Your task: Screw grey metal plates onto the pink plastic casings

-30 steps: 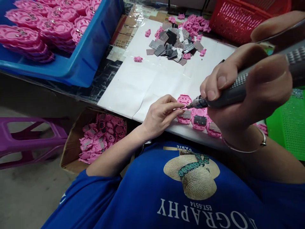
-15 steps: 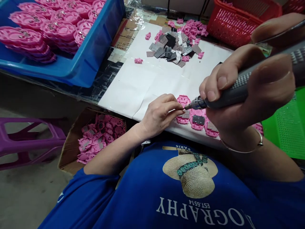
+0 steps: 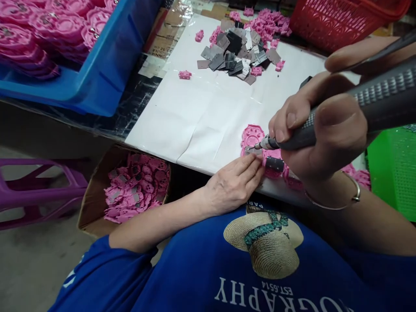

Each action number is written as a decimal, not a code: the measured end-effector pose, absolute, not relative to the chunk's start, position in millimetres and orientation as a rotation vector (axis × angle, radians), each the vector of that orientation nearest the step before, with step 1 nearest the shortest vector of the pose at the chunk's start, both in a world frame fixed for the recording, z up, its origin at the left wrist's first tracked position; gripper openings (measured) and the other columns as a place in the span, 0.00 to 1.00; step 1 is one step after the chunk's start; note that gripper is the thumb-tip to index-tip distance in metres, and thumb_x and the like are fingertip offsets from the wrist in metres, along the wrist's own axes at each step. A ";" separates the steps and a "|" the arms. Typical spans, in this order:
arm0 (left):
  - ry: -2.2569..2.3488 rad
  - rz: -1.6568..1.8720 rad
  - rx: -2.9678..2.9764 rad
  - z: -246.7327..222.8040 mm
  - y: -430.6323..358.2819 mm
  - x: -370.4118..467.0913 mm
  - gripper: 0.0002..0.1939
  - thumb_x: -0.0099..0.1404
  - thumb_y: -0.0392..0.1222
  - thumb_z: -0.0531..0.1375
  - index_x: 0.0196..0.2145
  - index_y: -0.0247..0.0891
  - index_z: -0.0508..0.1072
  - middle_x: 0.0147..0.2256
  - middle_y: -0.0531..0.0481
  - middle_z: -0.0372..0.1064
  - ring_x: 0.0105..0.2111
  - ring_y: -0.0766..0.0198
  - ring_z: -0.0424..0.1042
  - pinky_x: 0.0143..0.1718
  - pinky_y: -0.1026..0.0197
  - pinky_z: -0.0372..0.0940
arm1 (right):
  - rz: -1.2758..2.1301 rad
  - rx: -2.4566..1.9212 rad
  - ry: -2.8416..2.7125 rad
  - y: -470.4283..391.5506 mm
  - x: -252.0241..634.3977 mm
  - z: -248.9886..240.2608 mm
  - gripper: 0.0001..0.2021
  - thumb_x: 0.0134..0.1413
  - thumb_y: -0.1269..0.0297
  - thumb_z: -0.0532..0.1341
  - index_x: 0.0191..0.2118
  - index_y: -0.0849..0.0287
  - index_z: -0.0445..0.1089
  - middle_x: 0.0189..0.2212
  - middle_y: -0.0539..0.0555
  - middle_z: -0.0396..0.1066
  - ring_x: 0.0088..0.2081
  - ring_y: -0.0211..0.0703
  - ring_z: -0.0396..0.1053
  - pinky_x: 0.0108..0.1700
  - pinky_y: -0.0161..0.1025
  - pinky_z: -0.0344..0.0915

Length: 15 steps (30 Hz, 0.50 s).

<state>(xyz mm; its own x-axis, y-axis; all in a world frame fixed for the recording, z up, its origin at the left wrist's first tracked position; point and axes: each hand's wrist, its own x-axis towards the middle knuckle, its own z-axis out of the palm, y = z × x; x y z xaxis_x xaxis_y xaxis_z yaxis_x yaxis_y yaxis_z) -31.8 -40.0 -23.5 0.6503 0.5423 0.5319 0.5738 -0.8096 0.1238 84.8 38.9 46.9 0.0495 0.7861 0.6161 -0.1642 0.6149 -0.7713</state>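
My right hand (image 3: 325, 125) is wrapped round a grey electric screwdriver (image 3: 334, 113) with a knurled grip. Its bit points down and left, with the tip at the grey plate (image 3: 252, 150) on a pink plastic part (image 3: 252, 135). I cannot make out a screw there. With fingers stretched out, my left hand (image 3: 235, 182) lies flat over the lower end of that same part, hiding some of it. To its right, a second pink part carries a dark plate (image 3: 274, 164); more pink parts (image 3: 292, 180) are half hidden below my right hand.
A pile of grey and black plates (image 3: 232, 54) lies among small pink pieces (image 3: 269, 24) on white paper (image 3: 156, 125). Around stand a blue bin (image 3: 94, 82), a red basket (image 3: 321, 30), a green tray (image 3: 390, 173), a carton of pink parts (image 3: 94, 203) and a purple stool (image 3: 39, 184).
My left fingers have left their pinch near the screwdriver tip and moved down to lie flat on the pink part. The bit now shows bare, touching or close above the grey plate.
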 end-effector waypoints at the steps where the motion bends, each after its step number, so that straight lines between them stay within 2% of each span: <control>1: -0.954 -0.857 -2.813 -24.2 -40.0 -31.8 0.17 0.72 0.33 0.53 0.55 0.20 0.65 0.54 0.31 0.70 0.60 0.51 0.67 0.64 0.49 0.65 | 0.822 -0.589 -1.342 38.1 82.7 47.3 0.13 0.50 0.54 0.65 0.43 0.44 0.69 0.23 0.46 0.62 0.16 0.36 0.51 0.17 0.40 0.54; 4: -0.958 -0.857 -2.831 -26.9 -40.5 -32.5 0.17 0.72 0.34 0.54 0.55 0.20 0.65 0.55 0.32 0.69 0.60 0.51 0.66 0.65 0.50 0.62 | 0.822 -0.557 -1.338 36.5 79.2 49.9 0.10 0.48 0.53 0.67 0.33 0.48 0.68 0.21 0.46 0.60 0.15 0.36 0.51 0.16 0.41 0.52; 7: -0.989 -0.878 -2.859 -30.4 -41.2 -32.4 0.17 0.73 0.34 0.53 0.56 0.23 0.65 0.56 0.34 0.69 0.61 0.53 0.65 0.66 0.50 0.61 | 0.825 -0.612 -1.346 36.6 78.3 51.9 0.18 0.47 0.49 0.69 0.25 0.52 0.61 0.20 0.47 0.60 0.15 0.35 0.50 0.15 0.40 0.51; 13: -0.982 -0.917 -2.827 -33.5 -40.9 -31.7 0.16 0.73 0.35 0.52 0.56 0.25 0.65 0.56 0.36 0.69 0.61 0.55 0.65 0.66 0.51 0.61 | 0.827 -0.606 -1.338 33.0 77.2 55.8 0.17 0.48 0.53 0.70 0.25 0.52 0.61 0.21 0.46 0.60 0.17 0.36 0.55 0.18 0.40 0.55; 15: -0.976 -0.934 -2.808 -33.4 -40.6 -31.9 0.17 0.72 0.35 0.53 0.56 0.24 0.65 0.56 0.35 0.69 0.60 0.53 0.66 0.66 0.51 0.62 | 0.858 -0.682 -1.325 32.8 79.4 54.5 0.15 0.49 0.50 0.70 0.29 0.50 0.63 0.22 0.46 0.61 0.18 0.37 0.56 0.20 0.40 0.58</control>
<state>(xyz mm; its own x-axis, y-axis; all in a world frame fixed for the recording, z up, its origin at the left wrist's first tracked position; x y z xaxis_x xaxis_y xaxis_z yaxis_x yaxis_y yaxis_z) -31.9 -40.6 -33.4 0.6244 0.5566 0.5480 0.5719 -0.8037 0.1646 79.4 32.8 54.5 0.0319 0.8444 0.5347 -0.1427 0.5333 -0.8338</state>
